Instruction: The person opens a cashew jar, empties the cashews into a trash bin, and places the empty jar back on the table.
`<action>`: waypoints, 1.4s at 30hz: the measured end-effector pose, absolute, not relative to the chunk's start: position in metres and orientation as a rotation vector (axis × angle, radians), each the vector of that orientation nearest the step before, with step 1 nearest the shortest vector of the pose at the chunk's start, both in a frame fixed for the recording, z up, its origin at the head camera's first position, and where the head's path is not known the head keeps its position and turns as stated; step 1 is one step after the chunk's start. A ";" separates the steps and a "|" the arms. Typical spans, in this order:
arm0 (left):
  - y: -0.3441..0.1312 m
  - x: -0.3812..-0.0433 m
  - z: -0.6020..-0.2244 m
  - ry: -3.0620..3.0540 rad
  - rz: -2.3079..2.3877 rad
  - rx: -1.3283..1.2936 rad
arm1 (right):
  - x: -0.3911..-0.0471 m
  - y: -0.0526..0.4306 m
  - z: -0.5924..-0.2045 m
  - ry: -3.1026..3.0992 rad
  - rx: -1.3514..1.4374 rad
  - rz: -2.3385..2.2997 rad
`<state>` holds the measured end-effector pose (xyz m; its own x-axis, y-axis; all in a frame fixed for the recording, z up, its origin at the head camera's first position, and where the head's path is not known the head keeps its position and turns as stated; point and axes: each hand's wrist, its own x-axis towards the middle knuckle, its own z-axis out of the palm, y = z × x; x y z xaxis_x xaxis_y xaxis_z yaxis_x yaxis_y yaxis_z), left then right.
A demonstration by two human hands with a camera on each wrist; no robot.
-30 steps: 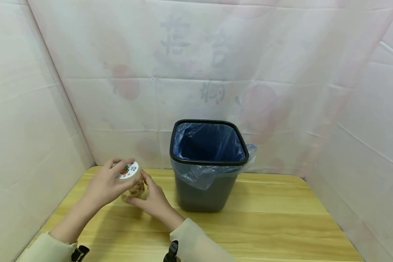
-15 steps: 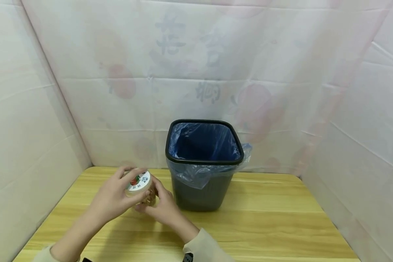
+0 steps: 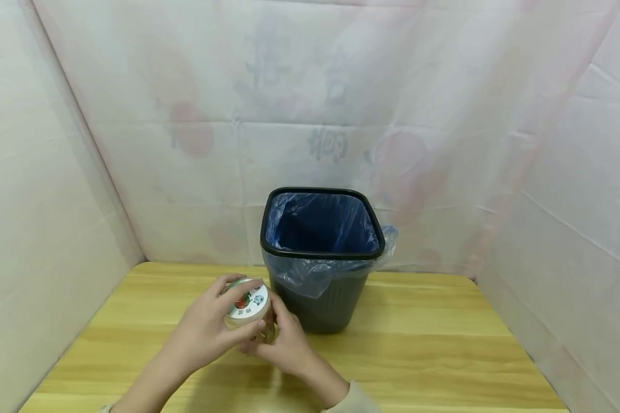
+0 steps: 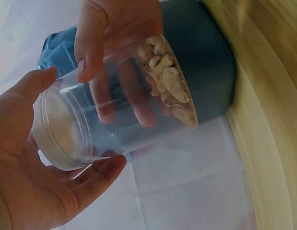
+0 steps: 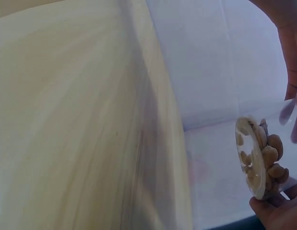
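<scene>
Both hands are on a clear plastic jar (image 4: 124,136) with a white round lid (image 3: 250,307) that carries a red and green picture. Tan, lumpy nuts (image 4: 170,81), perhaps peanuts, lie in a shallow layer at its bottom. My left hand (image 3: 206,327) grips the lid end from above, thumb and fingers spread round it. Lower down, my right hand (image 3: 291,347) holds the jar's body, its fingers showing through the clear wall. The right wrist view shows the jar's base (image 5: 251,158) from below, raised off the table. The lid is on the jar.
A dark grey bin (image 3: 317,310) with a black rim and a blue plastic liner (image 3: 325,223) stands just behind and right of the jar. Under everything is a wooden table (image 3: 434,344). Pale cloth walls (image 3: 444,143) enclose the back and sides.
Both hands have carried the jar rightward and a little toward the front, from the table's left part to close in front of the bin. Their hold looks the same.
</scene>
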<state>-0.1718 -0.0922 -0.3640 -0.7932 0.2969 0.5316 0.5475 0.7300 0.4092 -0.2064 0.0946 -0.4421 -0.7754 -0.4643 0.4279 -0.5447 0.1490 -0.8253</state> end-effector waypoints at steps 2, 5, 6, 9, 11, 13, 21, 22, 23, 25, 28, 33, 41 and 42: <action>-0.087 -0.172 -0.364 -2.502 -0.803 -0.653 | -0.206 0.101 -0.441 -2.313 1.036 1.745; -0.078 -0.176 -0.360 -2.502 -0.829 -0.664 | -0.209 0.112 -0.436 -2.293 1.052 1.755; -0.075 -0.178 -0.358 -2.501 -0.840 -0.670 | -0.210 0.116 -0.434 -2.288 1.054 1.747; -0.067 -0.183 -0.352 -2.499 -0.854 -0.690 | -0.216 0.127 -0.426 -2.281 1.046 1.684; -0.063 -0.186 -0.347 -2.488 -0.865 -0.709 | -0.218 0.133 -0.421 -2.288 1.033 1.641; -0.059 -0.188 -0.343 -2.482 -0.880 -0.724 | -0.219 0.138 -0.417 -2.296 1.022 1.589; -0.050 -0.186 -0.333 -2.481 -0.949 -0.742 | -0.218 0.149 -0.409 -2.279 1.009 1.567; -0.049 -0.185 -0.333 -2.482 -0.958 -0.743 | -0.217 0.151 -0.409 -2.280 1.015 1.577; -0.048 -0.184 -0.334 -2.482 -0.967 -0.745 | -0.215 0.152 -0.409 -2.285 1.016 1.582; -0.046 -0.180 -0.335 -2.483 -0.988 -0.751 | -0.212 0.155 -0.411 -2.296 1.015 1.589; -0.043 -0.176 -0.338 -2.482 -1.004 -0.761 | -0.206 0.159 -0.413 -2.317 1.003 1.599; -0.040 -0.168 -0.343 -2.489 -1.007 -0.783 | -0.197 0.167 -0.415 -2.357 1.005 1.594; -0.037 -0.161 -0.349 -2.515 -1.002 -0.834 | -0.188 0.181 -0.409 -2.451 1.058 1.623; -0.036 -0.160 -0.350 -2.519 -1.005 -0.843 | -0.187 0.183 -0.409 -2.459 1.058 1.632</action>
<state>-0.1599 -0.0363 -0.3495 -0.7826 0.4098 0.4686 0.6198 0.5827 0.5256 -0.1870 0.1829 -0.4088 -0.7721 -0.5261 0.3565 -0.5328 0.2301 -0.8144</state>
